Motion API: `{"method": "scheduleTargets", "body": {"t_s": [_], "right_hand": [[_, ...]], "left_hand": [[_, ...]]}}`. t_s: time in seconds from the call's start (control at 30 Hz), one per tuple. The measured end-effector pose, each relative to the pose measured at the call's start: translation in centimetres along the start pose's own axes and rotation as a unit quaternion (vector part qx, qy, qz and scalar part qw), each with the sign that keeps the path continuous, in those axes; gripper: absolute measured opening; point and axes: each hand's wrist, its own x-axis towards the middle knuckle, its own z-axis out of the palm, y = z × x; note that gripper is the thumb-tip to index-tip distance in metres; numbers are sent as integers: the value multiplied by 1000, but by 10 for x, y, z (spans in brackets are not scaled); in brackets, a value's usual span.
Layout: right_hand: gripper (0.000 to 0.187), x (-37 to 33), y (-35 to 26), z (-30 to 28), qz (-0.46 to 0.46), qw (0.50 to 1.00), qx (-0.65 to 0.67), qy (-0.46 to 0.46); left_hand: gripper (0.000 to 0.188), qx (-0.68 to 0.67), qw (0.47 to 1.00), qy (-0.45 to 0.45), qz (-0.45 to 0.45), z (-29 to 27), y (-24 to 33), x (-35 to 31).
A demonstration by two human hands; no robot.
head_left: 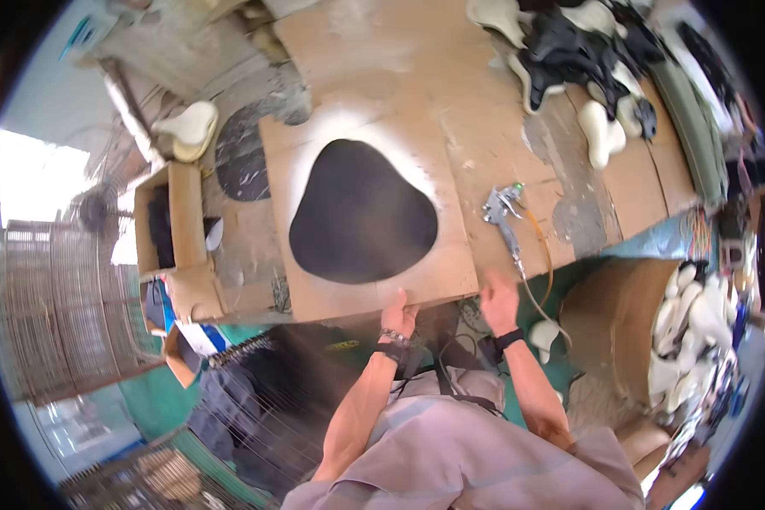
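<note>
Head view — black rounded piece (361, 217) lies just beyond both hands (399, 314) (499, 302).

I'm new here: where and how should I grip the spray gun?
Probably by the handle, right hand coming from the near side: the spray gun lies with its slim handle pointing that way and its spray head farther off.

Black and cream saddle-shaped pieces (569, 64) lie heaped at the far right of the worktop (580, 223); a small open box (189, 217) (dark inside) sits at left; a large carton (608, 314) holds cream pieces (710, 314).
</note>
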Motion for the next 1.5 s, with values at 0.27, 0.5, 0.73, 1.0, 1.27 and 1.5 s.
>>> {"method": "scheduleTargets", "body": {"t_s": [0.27,0.5,0.73,1.0,1.27,1.5], "right_hand": [[60,95,22,-18,30,983,-181,-9],[46,138,31,-50,43,990,-117,-67],[32,47,-8,-76,32,998,53,29],[21,-89,-19,-107,182,981,67,-26],[24,-100,-29,-106,200,977,56,-39],[23,-69,-43,-94,149,987,65,-16]], "left_hand": [[32,198,979,-43,-35,-5,12,-13],[30,687,714,-5,136,0,64,-52],[42,603,558,128,555,35,153,0],[48,696,532,305,374,8,258,88],[47,643,571,251,444,10,241,92],[66,652,556,287,429,21,237,76]]}}
